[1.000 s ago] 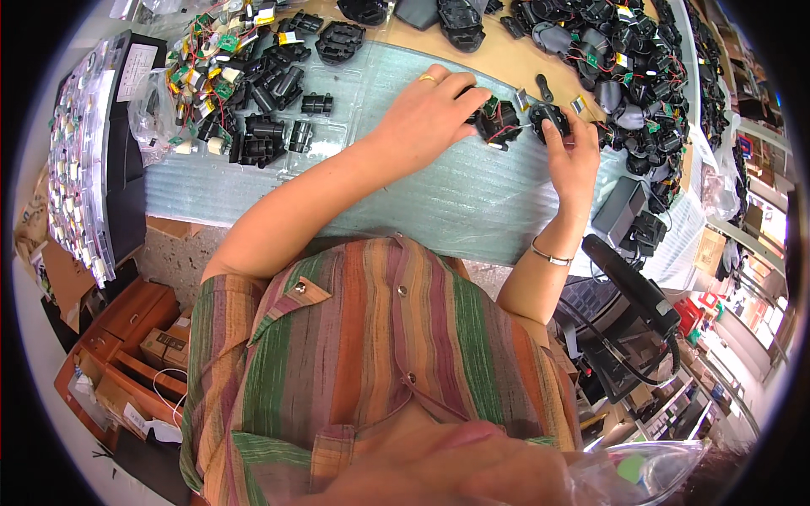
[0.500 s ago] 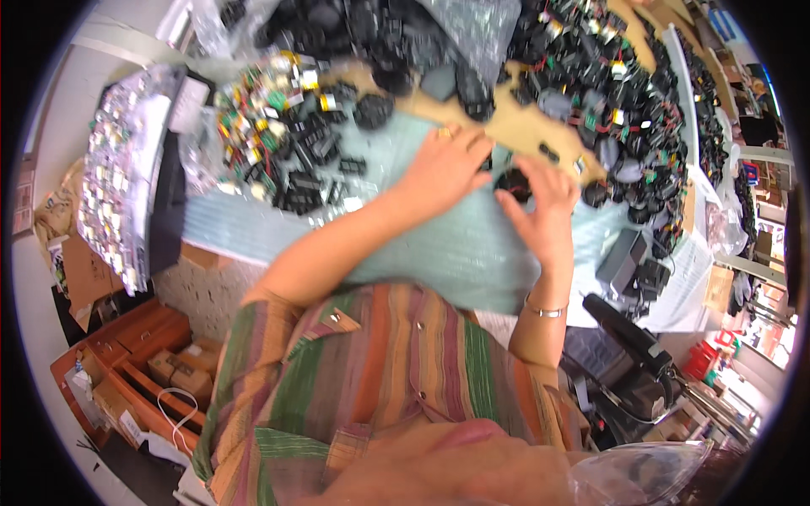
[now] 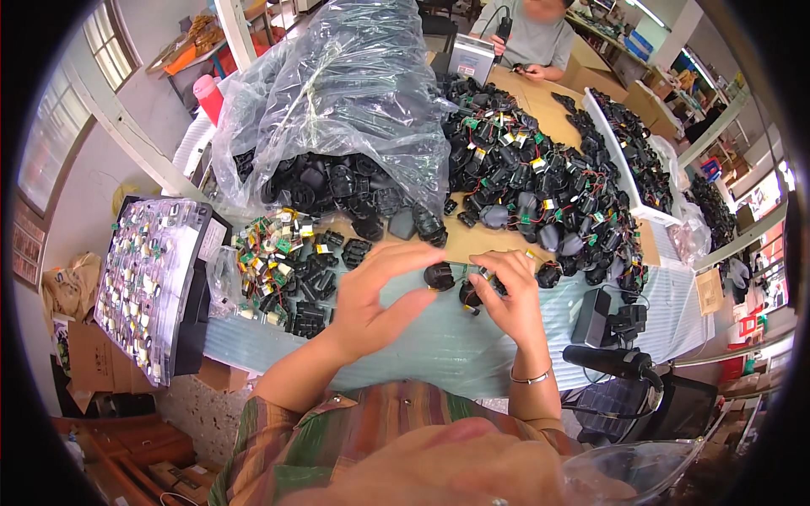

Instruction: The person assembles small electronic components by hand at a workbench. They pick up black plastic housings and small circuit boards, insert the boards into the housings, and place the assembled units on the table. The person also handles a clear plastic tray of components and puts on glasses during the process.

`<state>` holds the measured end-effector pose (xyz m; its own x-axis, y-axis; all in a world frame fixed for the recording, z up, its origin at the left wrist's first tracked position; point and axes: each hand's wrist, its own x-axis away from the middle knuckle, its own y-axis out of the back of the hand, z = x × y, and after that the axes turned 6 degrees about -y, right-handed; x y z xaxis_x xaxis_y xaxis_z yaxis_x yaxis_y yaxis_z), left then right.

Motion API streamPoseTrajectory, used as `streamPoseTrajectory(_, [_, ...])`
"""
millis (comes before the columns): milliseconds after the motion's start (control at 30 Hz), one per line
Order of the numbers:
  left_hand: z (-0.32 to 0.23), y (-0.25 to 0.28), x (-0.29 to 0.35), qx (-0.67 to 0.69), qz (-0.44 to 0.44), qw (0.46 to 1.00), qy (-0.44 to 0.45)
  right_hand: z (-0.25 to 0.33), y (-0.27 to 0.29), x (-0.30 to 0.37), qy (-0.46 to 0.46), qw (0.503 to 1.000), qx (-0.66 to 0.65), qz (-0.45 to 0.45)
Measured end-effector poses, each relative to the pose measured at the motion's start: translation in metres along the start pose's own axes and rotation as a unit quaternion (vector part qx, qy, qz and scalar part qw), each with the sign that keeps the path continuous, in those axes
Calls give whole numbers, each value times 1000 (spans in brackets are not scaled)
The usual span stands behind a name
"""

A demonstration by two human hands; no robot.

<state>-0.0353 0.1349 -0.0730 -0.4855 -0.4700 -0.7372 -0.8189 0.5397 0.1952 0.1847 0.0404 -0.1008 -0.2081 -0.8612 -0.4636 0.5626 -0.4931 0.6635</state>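
Observation:
My left hand is curved in a C, with thumb and fingertips at opposite edges of a small round black plastic part. Close beside it, my right hand has its thumb and fingers bent around another black plastic part, partly hidden by the fingers. A bit of green and thin wire shows between the two parts. Both hands are over the pale green foam sheet, near the brown cardboard's front edge.
Beyond my right hand spreads a large heap of black parts with wires. A clear plastic bag of black housings lies ahead. Left are a pile of circuit pieces and a loaded tray. A black box stands right; a co-worker sits opposite.
The view has tilted up, bringing the bag and the co-worker into sight. My left hand has turned from palm down to a C around the round part; my right thumb and fingers have drawn in.

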Motion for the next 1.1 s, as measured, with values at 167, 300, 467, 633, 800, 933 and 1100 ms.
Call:
streamPoseTrajectory(167, [-46,27,1,133,-50,981,-131,19,-12,-10,62,998,-23,20])
streamPoseTrajectory(300, [-76,37,-5,193,-148,942,-231,27,-31,-8,94,993,-25,70])
streamPoseTrajectory(467, [-71,51,3,190,-195,931,-243,26,-83,-12,134,974,-48,174])
streamPoseTrajectory(633, [-42,73,48,85,-237,966,-53,39,-129,-28,181,951,22,251])
streamPoseTrajectory(800, [-15,103,83,-93,-247,951,162,38,-133,-34,158,964,73,201])
streamPoseTrajectory(933, [4,115,114,-366,-108,895,229,31,-143,-36,105,974,71,189])
streamPoseTrajectory(1100, [24,110,114,-443,-51,873,197,21,-174,-65,53,983,103,140])
